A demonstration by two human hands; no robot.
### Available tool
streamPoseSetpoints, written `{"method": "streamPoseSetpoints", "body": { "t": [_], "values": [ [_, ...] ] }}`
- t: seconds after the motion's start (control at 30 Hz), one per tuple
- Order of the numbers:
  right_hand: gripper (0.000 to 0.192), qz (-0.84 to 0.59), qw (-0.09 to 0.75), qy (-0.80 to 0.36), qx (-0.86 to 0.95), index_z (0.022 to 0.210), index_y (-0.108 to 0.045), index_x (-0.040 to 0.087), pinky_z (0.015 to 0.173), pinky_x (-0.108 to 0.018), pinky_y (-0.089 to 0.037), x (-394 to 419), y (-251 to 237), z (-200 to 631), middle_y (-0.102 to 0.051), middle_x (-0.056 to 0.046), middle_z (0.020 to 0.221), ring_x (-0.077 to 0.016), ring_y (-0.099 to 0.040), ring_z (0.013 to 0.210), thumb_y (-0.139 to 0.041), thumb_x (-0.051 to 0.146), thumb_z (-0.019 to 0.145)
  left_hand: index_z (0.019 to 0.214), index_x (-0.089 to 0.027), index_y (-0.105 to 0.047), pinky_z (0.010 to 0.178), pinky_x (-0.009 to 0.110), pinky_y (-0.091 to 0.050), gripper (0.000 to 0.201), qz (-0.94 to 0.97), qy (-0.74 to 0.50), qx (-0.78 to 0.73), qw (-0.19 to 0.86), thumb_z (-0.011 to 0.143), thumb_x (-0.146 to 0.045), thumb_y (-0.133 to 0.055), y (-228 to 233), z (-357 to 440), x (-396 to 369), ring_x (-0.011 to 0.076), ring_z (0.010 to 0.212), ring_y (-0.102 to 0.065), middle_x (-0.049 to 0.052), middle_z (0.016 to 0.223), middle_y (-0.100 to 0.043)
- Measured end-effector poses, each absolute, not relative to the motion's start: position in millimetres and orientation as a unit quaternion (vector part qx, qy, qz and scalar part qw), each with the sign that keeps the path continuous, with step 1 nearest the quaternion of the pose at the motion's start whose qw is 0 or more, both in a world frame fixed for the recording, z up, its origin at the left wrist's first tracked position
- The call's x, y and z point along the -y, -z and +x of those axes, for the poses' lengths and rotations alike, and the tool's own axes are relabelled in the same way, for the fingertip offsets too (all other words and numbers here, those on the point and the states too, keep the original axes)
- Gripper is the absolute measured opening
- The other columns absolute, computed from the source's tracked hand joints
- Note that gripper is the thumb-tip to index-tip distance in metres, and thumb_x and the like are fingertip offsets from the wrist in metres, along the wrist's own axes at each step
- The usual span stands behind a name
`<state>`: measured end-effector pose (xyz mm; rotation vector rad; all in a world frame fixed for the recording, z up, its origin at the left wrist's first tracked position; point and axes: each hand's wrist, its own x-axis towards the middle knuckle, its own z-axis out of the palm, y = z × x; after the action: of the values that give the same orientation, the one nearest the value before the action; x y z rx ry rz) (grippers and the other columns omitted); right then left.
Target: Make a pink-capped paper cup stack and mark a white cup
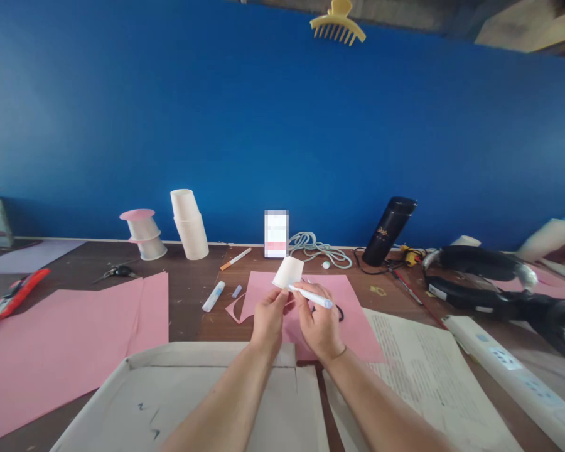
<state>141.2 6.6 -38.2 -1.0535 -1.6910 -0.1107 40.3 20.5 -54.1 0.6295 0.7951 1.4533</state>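
In the head view, the left hand (268, 317) pinches a white paper cup (289, 272) near its lower, wider rim, fingers closed on it. The cup's narrow end points up, and its long axis leans slightly right, above the pink sheet (353, 314). The right hand (319, 321) grips a white marker (313, 296) between bent fingers; its long axis slopes gently down to the right, tip pointing left at the cup. Whether they touch, I cannot tell.
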Motion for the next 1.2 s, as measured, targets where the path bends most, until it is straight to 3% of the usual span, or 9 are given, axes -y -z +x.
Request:
{"method": "streamPoseSetpoints", "body": {
  "t": [0.27,0.47,0.63,0.77,0.97,1.2],
  "values": [
    [0.017,-0.44,0.542,0.024,0.716,0.101,-0.062,0.021,0.085,-0.039,-0.048,-6.0,39.6,142.2,-0.069,-0.007,0.095,-0.0205,-0.063,0.091,-0.05,0.023,0.089,0.082,-0.01,-0.071,0.075,0.028,-0.048,0.023,0.277,-0.633,-0.336,0.64,0.068,-0.029,-0.072,54.1,40.1,-20.0,0.0156,0.073,-0.063,0.01,0.082,-0.07],
    [0.023,-0.436,0.603,-0.041,0.666,0.111,-0.057,0.022,0.088,-0.039,-0.048,-7.9,42.9,150.0,-0.064,-0.008,0.104,-0.0199,-0.06,0.098,-0.048,0.022,0.09,0.079,-0.01,-0.068,0.075,0.024,-0.051,0.007,0.16,-0.631,-0.292,0.701,0.075,-0.015,-0.065,45.8,35.2,-18.1,0.0131,0.074,-0.064,0.008,0.078,-0.068],
    [0.02,-0.493,0.624,-0.131,0.592,0.102,-0.056,0.021,0.071,-0.033,-0.052,-14.0,44.5,154.6,-0.064,-0.005,0.09,-0.0146,-0.06,0.072,-0.041,0.03,0.093,0.079,-0.009,-0.065,0.073,0.023,-0.055,0.006,0.116,-0.615,-0.26,0.735,0.079,-0.01,-0.06,40.3,32.5,-16.4,0.013,0.075,-0.065,0.009,0.078,-0.067],
    [0.024,-0.498,0.666,-0.198,0.518,0.104,-0.053,0.019,0.063,-0.03,-0.052,-23.4,51.3,155.9,-0.065,-0.006,0.088,-0.0143,-0.061,0.067,-0.047,0.036,0.09,0.08,-0.009,-0.065,0.071,0.022,-0.056,0.006,0.094,-0.616,-0.252,0.74,0.079,-0.01,-0.059,37.3,31.8,-15.3,0.0124,0.074,-0.065,0.008,0.077,-0.067],
    [0.03,-0.514,0.645,-0.397,0.404,0.098,-0.055,0.019,0.038,-0.018,-0.039,-26.0,51.3,152.6,-0.066,-0.003,0.077,-0.0099,-0.053,0.051,-0.059,0.043,0.079,0.081,-0.008,-0.066,0.07,0.021,-0.056,0.008,0.109,-0.612,-0.237,0.746,0.08,-0.012,-0.059,36.7,31.6,-14.2,0.0119,0.072,-0.065,0.007,0.076,-0.067],
    [0.033,-0.404,0.66,-0.56,0.296,0.093,-0.057,0.02,0.04,-0.014,-0.037,-23.0,39.6,148.7,-0.057,0.004,0.064,-0.0057,-0.049,0.05,-0.074,0.032,0.067,0.082,-0.008,-0.067,0.071,0.022,-0.056,0.008,0.134,-0.599,-0.245,0.75,0.08,-0.013,-0.06,40.0,33.4,-13.6,0.0131,0.074,-0.066,0.008,0.076,-0.068]
  ]
}}
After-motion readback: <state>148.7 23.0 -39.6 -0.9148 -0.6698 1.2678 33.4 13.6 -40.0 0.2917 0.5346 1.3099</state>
